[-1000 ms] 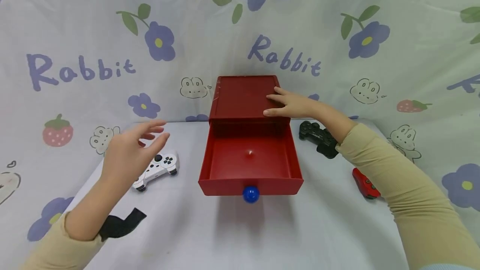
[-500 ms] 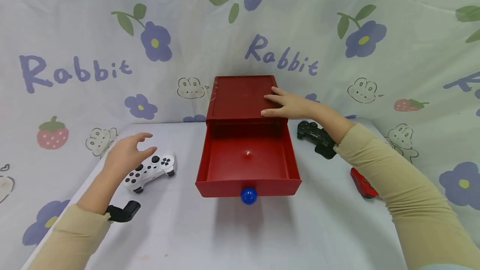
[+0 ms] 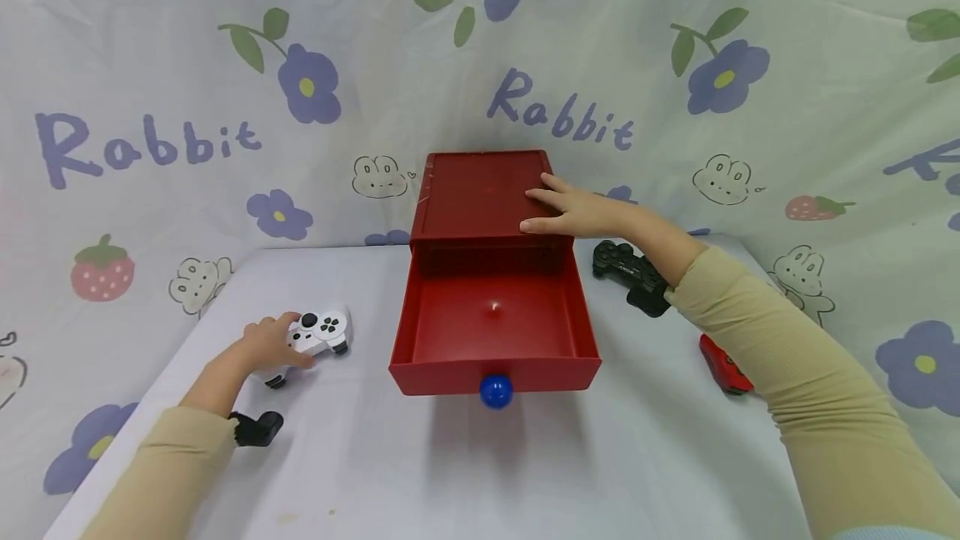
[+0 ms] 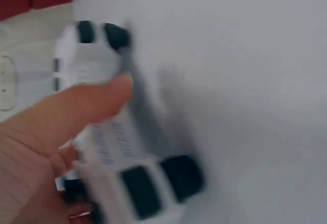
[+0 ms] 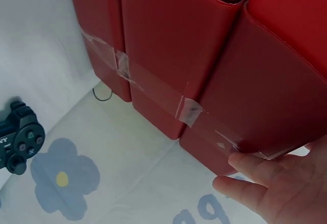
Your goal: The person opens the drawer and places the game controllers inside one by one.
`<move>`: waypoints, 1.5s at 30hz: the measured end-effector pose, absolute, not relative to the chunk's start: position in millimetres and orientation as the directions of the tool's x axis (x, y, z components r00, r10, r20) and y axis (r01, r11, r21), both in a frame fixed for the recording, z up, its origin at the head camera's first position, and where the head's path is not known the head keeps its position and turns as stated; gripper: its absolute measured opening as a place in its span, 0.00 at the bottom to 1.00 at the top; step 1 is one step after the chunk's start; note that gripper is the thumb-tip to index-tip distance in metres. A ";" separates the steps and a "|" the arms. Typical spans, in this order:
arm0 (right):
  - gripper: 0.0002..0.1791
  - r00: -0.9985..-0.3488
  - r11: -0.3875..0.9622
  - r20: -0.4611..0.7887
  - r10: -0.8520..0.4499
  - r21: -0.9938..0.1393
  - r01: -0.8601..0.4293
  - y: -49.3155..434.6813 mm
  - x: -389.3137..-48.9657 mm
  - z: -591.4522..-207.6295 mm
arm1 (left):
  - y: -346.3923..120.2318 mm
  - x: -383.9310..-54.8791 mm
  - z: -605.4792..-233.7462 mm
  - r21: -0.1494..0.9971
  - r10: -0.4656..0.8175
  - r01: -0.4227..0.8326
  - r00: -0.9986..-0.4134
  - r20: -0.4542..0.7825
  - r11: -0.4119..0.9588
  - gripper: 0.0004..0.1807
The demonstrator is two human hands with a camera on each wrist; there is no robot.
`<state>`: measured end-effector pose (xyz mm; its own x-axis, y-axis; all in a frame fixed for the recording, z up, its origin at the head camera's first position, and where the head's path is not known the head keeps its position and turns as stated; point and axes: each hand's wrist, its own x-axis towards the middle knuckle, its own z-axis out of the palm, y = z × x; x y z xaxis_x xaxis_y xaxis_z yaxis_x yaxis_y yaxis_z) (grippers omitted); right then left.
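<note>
White controller (image 3: 324,332) lies at the left of the white table (image 3: 360,473), left of the red box. The left hand (image 3: 264,344) grasps it at its left part, thumb across the near edge and fingers round the far side; whether it touches the table I cannot tell, as the left wrist view is blurred. To the right, in the middle, the red drawer (image 3: 435,378) stands out of the red box (image 3: 476,194) toward the near side, its red floor in sight with a small bright spot near the middle, and a blue knob (image 3: 496,392) on its front. The right hand, (image 3: 576,211) gripping nothing, rests with spread fingers on the box's top, at the right. Clear tape (image 5: 153,96) crosses the box's side. Right of the box lies a black controller (image 3: 628,273); nearer and farther right, a red controller (image 3: 723,367) is partly hidden by the right sleeve (image 3: 795,365). A flowered cloth (image 3: 420,90) hangs at the far side
</note>
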<state>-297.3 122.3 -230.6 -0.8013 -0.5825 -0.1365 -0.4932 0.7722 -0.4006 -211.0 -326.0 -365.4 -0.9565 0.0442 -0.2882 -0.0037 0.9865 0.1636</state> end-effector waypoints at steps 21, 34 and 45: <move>0.43 -0.805 0.773 -0.136 -0.577 -0.409 -0.485 121.8 -297.1 -231.7 | -329.5 -210.2 -370.5 0.304 0.074 0.045 -0.994 -0.084 0.952 0.37; 0.43 -0.800 0.757 -0.132 -0.585 -0.442 -0.480 121.7 -295.2 -231.3 | -320.4 -214.3 -326.1 0.311 0.102 0.087 -0.994 -0.034 0.946 0.40; 0.42 -0.802 0.758 -0.130 -0.582 -0.443 -0.479 122.0 -294.9 -231.6 | -299.2 -200.4 -269.1 0.288 0.171 0.173 -0.985 0.031 0.942 0.38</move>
<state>-294.9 122.0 -231.6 -0.8024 -0.5824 -0.1303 -0.4785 0.7584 -0.4425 -200.4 -299.2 -269.1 -0.9847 0.1713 0.0306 0.1728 0.9420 0.2876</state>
